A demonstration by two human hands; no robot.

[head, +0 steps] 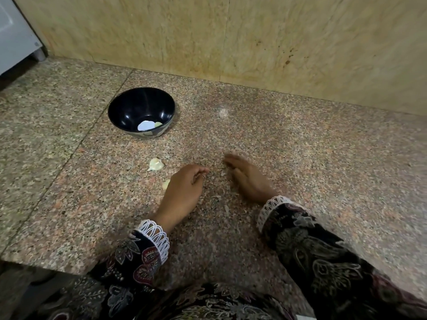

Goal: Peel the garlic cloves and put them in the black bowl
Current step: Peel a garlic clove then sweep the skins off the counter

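The black bowl (129, 105) stands on the granite counter at the back left, with two pale peeled cloves (146, 126) on its bottom. A small unpeeled garlic piece (156, 164) lies in front of the bowl. Another pale clove (166, 184) lies partly hidden by my left hand (184, 192). That hand rests on the counter with its fingers loosely curled, and I see nothing in it. My right hand (248, 181) is blurred, low over the counter, fingers stretched forward and holding nothing. Thin peel scraps (226, 209) lie between and below the hands.
The speckled granite counter (300, 146) runs back to a beige stone wall (231, 42). A white appliance (13, 31) stands at the far left corner. The counter's front edge (46, 264) is at the lower left, near my patterned sleeves.
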